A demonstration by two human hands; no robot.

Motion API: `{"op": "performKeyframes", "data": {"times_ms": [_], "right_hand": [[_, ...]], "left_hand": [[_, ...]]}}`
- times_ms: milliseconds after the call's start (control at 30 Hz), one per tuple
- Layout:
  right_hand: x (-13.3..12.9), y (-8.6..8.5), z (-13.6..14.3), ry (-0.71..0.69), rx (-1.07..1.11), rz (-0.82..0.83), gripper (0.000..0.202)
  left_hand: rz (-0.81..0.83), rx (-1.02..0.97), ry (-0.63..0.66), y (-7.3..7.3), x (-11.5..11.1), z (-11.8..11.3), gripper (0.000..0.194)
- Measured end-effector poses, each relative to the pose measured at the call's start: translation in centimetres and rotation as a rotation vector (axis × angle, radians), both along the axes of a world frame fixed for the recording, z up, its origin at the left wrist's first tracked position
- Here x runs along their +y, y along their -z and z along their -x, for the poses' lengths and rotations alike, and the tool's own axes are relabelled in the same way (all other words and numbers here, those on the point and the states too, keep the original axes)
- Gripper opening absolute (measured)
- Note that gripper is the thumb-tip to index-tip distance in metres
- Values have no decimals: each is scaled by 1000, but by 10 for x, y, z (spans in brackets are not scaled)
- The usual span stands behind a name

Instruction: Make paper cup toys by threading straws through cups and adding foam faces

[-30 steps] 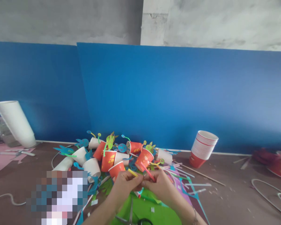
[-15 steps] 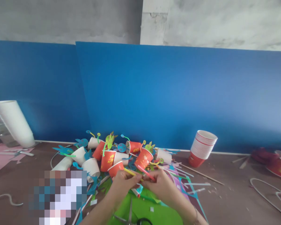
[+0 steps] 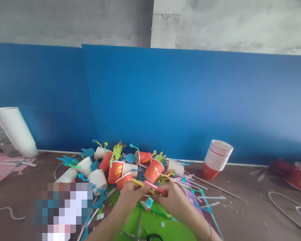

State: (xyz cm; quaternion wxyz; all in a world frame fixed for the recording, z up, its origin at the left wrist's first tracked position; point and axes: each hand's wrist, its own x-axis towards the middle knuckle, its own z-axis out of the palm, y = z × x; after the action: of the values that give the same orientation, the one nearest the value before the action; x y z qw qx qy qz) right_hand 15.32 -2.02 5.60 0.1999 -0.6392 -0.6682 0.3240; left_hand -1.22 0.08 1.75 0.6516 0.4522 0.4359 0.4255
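1. Pink straw [image 3: 154, 187] lies flatter in the head view than a second ago, and more of the yellow straw [image 3: 138, 182] shows; cup pile looks unchanged.
2. Left hand [image 3: 132, 194]: closed, pinching the yellow straw between thumb and fingers. Right hand [image 3: 172, 196]: closed, gripping the pink straw near its lower end.
3. Both straws are held up over the middle of the table [image 3: 240, 221], in front of the cup pile. Straws close together; can't tell if they touch, fingers hide it.
4. Step in hand, my read: handling the two straws together. Next move likely calls for a firm pinch on each and careful lining up of the ends; a loose grip could let one slip.
5. Under and near the hands: green paper [image 3: 170, 231], with scissors [image 3: 139, 227] on it, blades spread, toward the near side.
6. Tight at the front: red cup [image 3: 125, 181] just beyond the left hand. Loose straws [image 3: 197, 182] to the right.
7. Back edge of table: blue board [image 3: 165, 100] along it, stack of cups [image 3: 218, 157] nearby. Most open room: table's right part, short of the cable [image 3: 286, 207]. Near edge out of view.
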Motion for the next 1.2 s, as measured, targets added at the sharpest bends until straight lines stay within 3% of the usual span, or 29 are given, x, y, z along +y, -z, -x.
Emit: {"op": "performKeyframes", "data": {"times_ms": [267,400,633,1033,1200], "right_hand": [[2,13,-1,-130,108,-47,33],[3,19,2,-218,274,-75,38],[2,16,4,-68,158,13,34],[4,21,6,-95,269,-37,39],[2,23,5,-178,289,-102,44]], "left_hand": [[-47,-12,42,-3,-2,-2,33],[-93,-37,-25,-4,-5,-9,33],[-117,-59,-115,0,-3,-8,37],[-79,-129,-62,-6,-6,-12,44],[-80,-134,-124,-9,-11,-15,40]]}}
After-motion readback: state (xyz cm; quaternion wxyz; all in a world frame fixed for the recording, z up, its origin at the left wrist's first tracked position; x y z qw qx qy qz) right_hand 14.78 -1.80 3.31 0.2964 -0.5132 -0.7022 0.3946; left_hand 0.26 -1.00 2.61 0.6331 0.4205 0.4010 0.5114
